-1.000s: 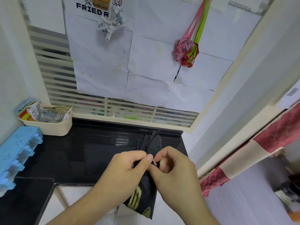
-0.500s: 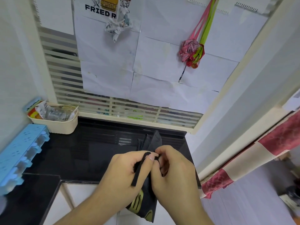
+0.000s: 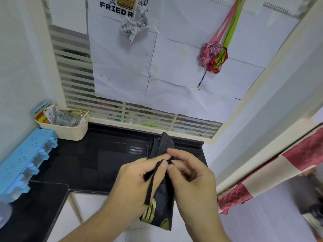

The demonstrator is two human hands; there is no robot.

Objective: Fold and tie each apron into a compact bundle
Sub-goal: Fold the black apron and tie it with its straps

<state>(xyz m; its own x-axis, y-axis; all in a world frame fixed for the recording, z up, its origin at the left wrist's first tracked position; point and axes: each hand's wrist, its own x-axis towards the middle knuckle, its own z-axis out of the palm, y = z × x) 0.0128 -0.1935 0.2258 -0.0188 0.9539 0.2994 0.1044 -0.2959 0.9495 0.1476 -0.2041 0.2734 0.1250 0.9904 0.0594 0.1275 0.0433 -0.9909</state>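
Observation:
A black apron (image 3: pixel 162 203) with gold print is folded into a narrow upright bundle, held in the air above the front edge of a black counter (image 3: pixel 87 165). My left hand (image 3: pixel 134 189) grips the bundle's left side and pinches a black strap (image 3: pixel 151 184) that hangs down over its fingers. My right hand (image 3: pixel 190 182) holds the right side, with thumb and forefinger pinching the strap's knot at the bundle's middle. The bundle's top fans out above both hands.
A cream basket (image 3: pixel 66 126) of packets stands at the counter's back left, next to a blue plastic rack (image 3: pixel 22 163). A pink-and-green tied bundle (image 3: pixel 214 58) and a white one (image 3: pixel 134 25) hang on the papered window. A red-and-cream curtain (image 3: pixel 271 173) hangs at right.
The strap has come out between my hands and now hangs longer over my left fingers. My right fingers have shifted onto the knot. The view has tilted slightly.

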